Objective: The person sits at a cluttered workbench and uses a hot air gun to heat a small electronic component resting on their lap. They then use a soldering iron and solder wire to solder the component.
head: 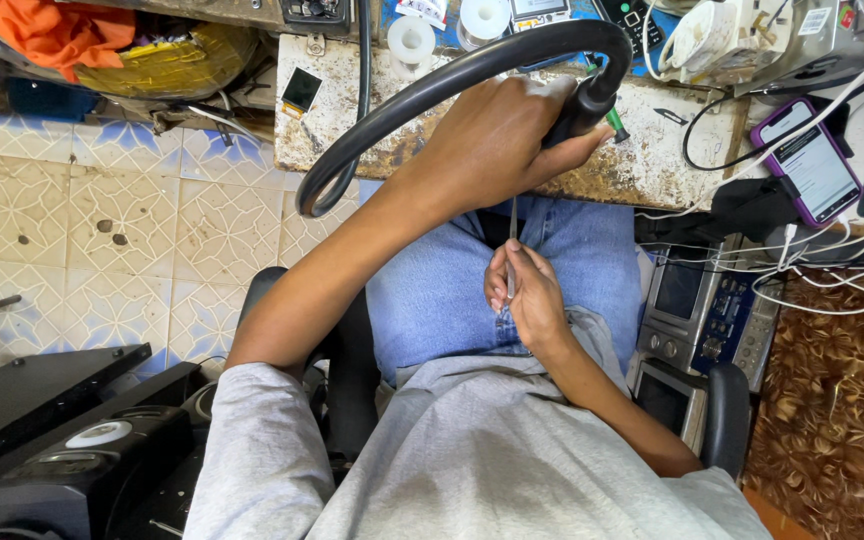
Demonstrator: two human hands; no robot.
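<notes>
— Head view: what is the left hand (497, 140) doing?

— It is clenched around the black handle (584, 105) of a tool whose thick black hose (452, 80) arcs up over the worn, stained surface (652, 150) and loops down past its near edge. The handle sits inside the fist, with a green tip (615, 122) poking out by the thumb, just above that near edge.

— And the right hand (524, 295)?

— It rests on the lap, over the blue jeans (432, 290), fingers pinched on thin metal tweezers (512, 250) that stand upright, the points rising toward the near edge of the surface.

— Anything close by?

— A purple-cased phone (807, 160) lies at the right edge of the surface among white cables (832, 290).
</notes>
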